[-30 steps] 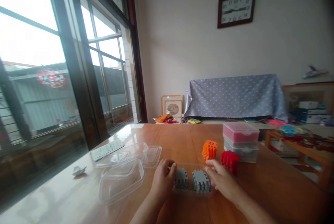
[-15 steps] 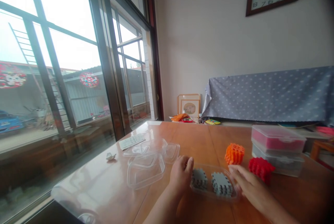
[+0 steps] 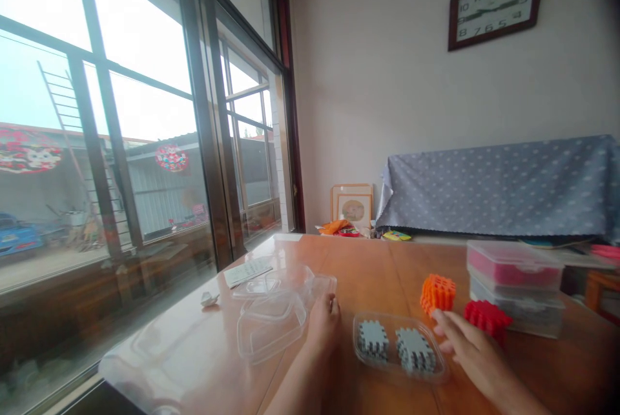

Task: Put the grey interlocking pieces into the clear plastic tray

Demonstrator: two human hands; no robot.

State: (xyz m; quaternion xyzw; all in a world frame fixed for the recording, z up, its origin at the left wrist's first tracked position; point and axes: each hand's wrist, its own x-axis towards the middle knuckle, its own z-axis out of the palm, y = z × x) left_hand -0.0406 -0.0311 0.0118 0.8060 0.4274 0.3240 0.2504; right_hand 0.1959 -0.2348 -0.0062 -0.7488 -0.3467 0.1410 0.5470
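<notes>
A clear plastic tray (image 3: 438,370) lies on the wooden table (image 3: 368,273) and holds two grey notched cubes (image 3: 393,347). My left hand (image 3: 323,326) rests left of the tray, fingers curled, touching the clear lids (image 3: 271,318). My right hand (image 3: 462,345) lies at the tray's right edge, fingers stretched flat, holding nothing. Just beyond my right hand stand an orange cube (image 3: 437,293) and a red cube (image 3: 485,318).
Two stacked lidded boxes (image 3: 514,286), pink above grey, stand at the right. A paper sheet (image 3: 248,270) and a small white scrap (image 3: 209,299) lie near the window side. A cloth-covered sofa (image 3: 498,186) and a wall clock (image 3: 495,4) are behind.
My left hand has slid left off the tray to the clear lids. My right hand stays at the tray's right edge. The view has swung left.
</notes>
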